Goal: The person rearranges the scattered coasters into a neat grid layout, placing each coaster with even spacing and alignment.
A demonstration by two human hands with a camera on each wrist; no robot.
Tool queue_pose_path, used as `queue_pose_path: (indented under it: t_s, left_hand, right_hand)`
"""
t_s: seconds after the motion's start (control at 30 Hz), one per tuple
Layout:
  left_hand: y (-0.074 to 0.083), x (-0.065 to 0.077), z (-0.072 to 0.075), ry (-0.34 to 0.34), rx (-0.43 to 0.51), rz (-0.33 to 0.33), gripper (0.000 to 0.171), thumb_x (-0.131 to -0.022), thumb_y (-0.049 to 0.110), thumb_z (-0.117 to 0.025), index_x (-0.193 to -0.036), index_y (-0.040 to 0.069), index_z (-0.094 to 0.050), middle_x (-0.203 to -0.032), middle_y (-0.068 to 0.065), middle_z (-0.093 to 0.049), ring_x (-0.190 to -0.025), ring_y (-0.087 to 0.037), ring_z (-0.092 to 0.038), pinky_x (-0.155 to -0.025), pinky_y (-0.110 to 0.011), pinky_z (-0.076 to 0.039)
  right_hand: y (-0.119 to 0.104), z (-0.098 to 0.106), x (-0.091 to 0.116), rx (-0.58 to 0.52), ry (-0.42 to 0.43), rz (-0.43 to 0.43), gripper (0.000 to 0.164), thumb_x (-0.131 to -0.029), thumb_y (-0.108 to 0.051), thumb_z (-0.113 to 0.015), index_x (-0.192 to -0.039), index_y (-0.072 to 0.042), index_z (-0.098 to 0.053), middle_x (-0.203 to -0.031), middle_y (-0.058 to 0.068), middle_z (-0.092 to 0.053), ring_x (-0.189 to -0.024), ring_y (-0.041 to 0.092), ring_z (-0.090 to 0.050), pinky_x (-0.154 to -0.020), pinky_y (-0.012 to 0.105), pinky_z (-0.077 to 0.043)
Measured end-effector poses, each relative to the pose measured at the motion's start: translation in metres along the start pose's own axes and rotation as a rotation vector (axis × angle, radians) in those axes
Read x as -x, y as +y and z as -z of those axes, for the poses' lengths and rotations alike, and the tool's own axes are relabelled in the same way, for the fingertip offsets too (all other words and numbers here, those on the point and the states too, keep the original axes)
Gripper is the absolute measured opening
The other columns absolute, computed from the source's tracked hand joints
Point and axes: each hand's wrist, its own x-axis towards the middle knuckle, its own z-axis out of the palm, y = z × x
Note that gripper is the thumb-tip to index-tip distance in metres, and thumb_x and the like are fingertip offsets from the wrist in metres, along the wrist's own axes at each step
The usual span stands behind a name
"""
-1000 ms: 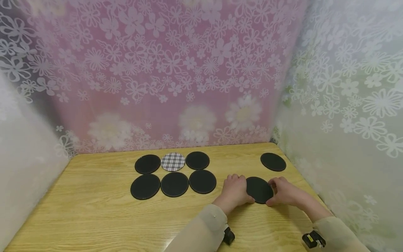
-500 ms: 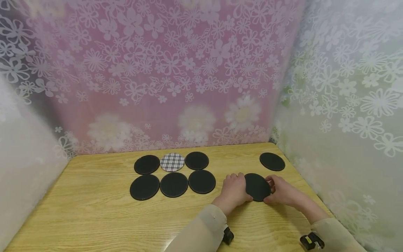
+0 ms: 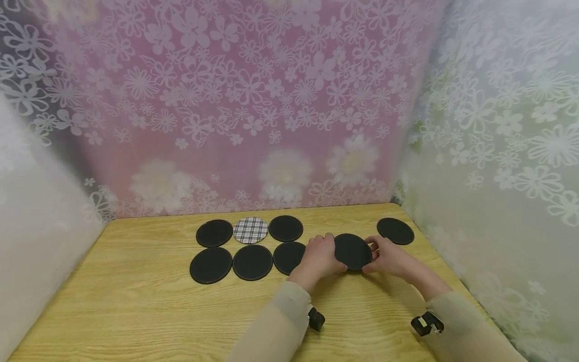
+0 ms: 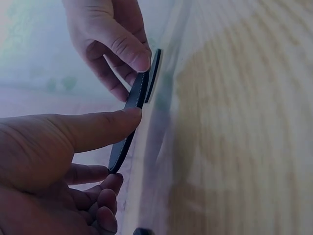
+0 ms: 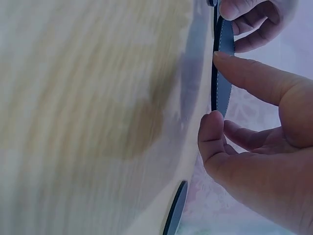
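Note:
A round black coaster (image 3: 352, 252) with a stitched edge is held between both hands, raised a little off the table in the wrist views. My left hand (image 3: 318, 255) grips its left edge, thumb at the near side and fingers round the far side. On the opposite edge, my right hand (image 3: 390, 257) pinches it between thumb and fingers. Just left of the left hand lies another black coaster (image 3: 287, 257), its right part hidden by that hand. In the left wrist view the held coaster (image 4: 129, 120) appears nearly edge-on.
Left of the hands, several black coasters (image 3: 210, 265) and one plaid coaster (image 3: 251, 230) lie in two touching rows on the wooden table (image 3: 149, 306). A lone black coaster (image 3: 395, 231) sits at the back right. Flowered curtains (image 3: 253, 100) enclose the table.
Both hands have moved left and slightly away from me with the black coaster. It now hangs close to the rows, and the left hand covers part of the nearest coaster there.

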Motion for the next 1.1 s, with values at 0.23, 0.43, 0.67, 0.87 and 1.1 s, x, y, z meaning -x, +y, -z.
queue_pose_path:
  t_s: [0.23, 0.43, 0.67, 0.87, 1.1]
  left_hand:
    - [-0.028, -0.004, 0.013, 0.002, 0.108, 0.008, 0.083, -0.09, 0.038, -0.095, -0.154, 0.002, -0.055, -0.14, -0.02, -0.063, -0.135, -0.041, -0.058, -0.109, -0.051, -0.052]
    - [-0.05, -0.012, 0.017, -0.021, 0.154, 0.014, 0.083, -0.089, 0.034, -0.096, -0.153, 0.001, -0.055, -0.142, -0.022, -0.063, -0.136, -0.044, -0.056, -0.107, -0.056, -0.053]
    - [-0.059, -0.019, 0.011, -0.011, 0.141, 0.007, 0.085, -0.083, 0.037, -0.101, -0.149, 0.005, -0.058, -0.135, -0.018, -0.066, -0.13, -0.042, -0.059, -0.104, -0.055, -0.054]
    - [-0.049, -0.007, 0.017, -0.02, 0.058, 0.009, 0.079, -0.087, 0.035, -0.098, -0.148, 0.001, -0.06, -0.138, -0.019, -0.065, -0.132, -0.041, -0.058, -0.108, -0.051, -0.053]
    - [-0.046, 0.0, 0.02, -0.037, 0.044, 0.031, 0.072, -0.089, 0.035, -0.097, -0.144, 0.001, -0.065, -0.141, -0.021, -0.059, -0.132, -0.039, -0.056, -0.108, -0.05, -0.052]
  right_hand:
    - [-0.016, -0.01, -0.025, -0.01, -0.016, -0.009, 0.087, -0.089, -0.006, -0.093, -0.157, 0.012, -0.042, -0.131, 0.023, -0.056, -0.104, 0.03, -0.053, -0.091, 0.044, -0.049]
    - [-0.024, -0.018, -0.04, 0.017, -0.027, -0.001, 0.089, -0.088, -0.008, -0.094, -0.158, 0.011, -0.043, -0.138, 0.027, -0.057, -0.109, 0.032, -0.057, -0.094, 0.047, -0.053]
    - [-0.025, -0.022, -0.043, 0.029, -0.035, -0.011, 0.088, -0.087, -0.009, -0.094, -0.157, 0.01, -0.045, -0.142, 0.029, -0.055, -0.114, 0.035, -0.058, -0.099, 0.051, -0.053]
    - [-0.019, -0.026, -0.045, 0.041, -0.031, -0.019, 0.086, -0.087, -0.007, -0.094, -0.156, 0.01, -0.045, -0.135, 0.026, -0.057, -0.109, 0.034, -0.057, -0.095, 0.049, -0.052]
    - [-0.02, -0.027, -0.045, 0.049, -0.052, -0.04, 0.084, -0.088, -0.009, -0.094, -0.155, 0.009, -0.047, -0.137, 0.026, -0.057, -0.116, 0.036, -0.058, -0.101, 0.052, -0.052]
